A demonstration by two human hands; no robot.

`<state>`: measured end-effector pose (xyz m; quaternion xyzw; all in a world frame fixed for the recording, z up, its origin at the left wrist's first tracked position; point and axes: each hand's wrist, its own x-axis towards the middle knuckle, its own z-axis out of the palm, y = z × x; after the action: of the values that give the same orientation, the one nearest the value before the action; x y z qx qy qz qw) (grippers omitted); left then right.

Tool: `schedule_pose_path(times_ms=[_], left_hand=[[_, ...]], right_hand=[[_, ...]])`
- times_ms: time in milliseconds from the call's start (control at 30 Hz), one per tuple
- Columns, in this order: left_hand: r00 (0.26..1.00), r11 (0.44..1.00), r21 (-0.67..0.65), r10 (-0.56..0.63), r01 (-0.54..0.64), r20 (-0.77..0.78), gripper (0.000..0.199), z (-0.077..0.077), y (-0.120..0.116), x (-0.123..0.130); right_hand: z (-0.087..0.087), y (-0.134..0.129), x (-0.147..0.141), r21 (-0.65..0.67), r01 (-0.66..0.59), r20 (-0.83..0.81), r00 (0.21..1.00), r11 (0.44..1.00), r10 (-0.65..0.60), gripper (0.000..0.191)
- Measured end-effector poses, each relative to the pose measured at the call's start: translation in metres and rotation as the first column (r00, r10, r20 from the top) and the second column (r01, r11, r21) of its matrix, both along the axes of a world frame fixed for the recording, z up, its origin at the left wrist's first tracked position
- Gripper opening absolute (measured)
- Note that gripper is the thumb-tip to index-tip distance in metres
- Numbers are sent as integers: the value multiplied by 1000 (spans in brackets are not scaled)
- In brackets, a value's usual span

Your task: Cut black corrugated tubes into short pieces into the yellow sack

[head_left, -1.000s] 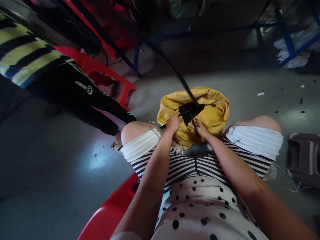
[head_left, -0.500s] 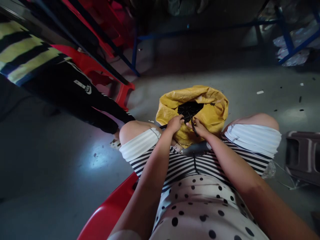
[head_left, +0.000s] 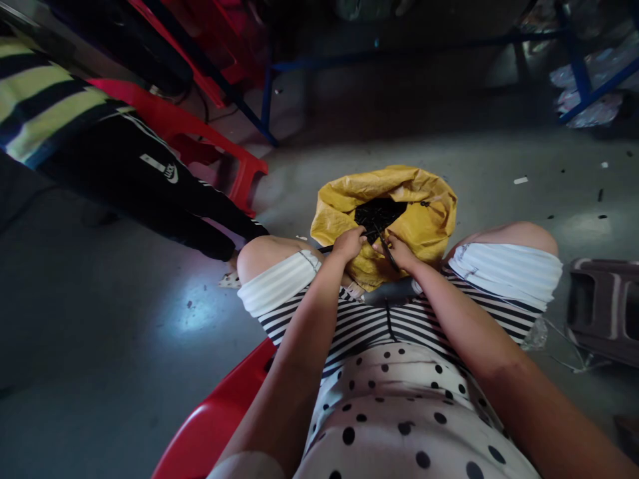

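A yellow woven sack stands between my knees with its mouth rolled open. Many small dark pieces lie inside it. My left hand is closed around a thin black strip, whose tail sticks out to the left of the wrist. At the sack's near rim my right hand grips dark scissors, blades pointing up and left over the opening. The blade tips are close to the strip's end by my left fingers; whether they touch it I cannot tell.
A person in black trousers stands at the left beside a red plastic chair. A blue metal frame crosses the back. At the right is a grey-brown stool. Clear plastic bags lie at the far right.
Both hands stay in nearly the same place over the sack, still holding the strip and the scissors. The whole view has shifted slightly. The scissors' handles sit at a slightly different angle.
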<state>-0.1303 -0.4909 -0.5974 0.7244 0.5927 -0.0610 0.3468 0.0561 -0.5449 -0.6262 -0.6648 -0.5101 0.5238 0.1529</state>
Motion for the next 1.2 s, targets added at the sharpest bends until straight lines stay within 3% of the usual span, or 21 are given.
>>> schedule_pose_path(times_ms=[233,533,633,867,1200], left_hand=[[994,999,-36,-27,23,-108,34,0,-1,1],[991,998,-57,-31,24,-128,32,1,0,0],[991,999,-26,31,-35,-127,30,3,1,-1],[972,968,85,234,-235,15,36,10,4,2],[983,984,64,159,-166,96,28,6,2,3]], right_hand=[[-7,-2,0,-8,-31,23,999,999,32,46],[-13,-4,1,31,-3,3,1000,1000,3,50],[-13,-4,2,-3,46,-4,999,999,-46,53],[1,-7,2,-105,24,-108,994,994,-36,69],[3,-6,1,-96,-44,-92,995,994,36,72]])
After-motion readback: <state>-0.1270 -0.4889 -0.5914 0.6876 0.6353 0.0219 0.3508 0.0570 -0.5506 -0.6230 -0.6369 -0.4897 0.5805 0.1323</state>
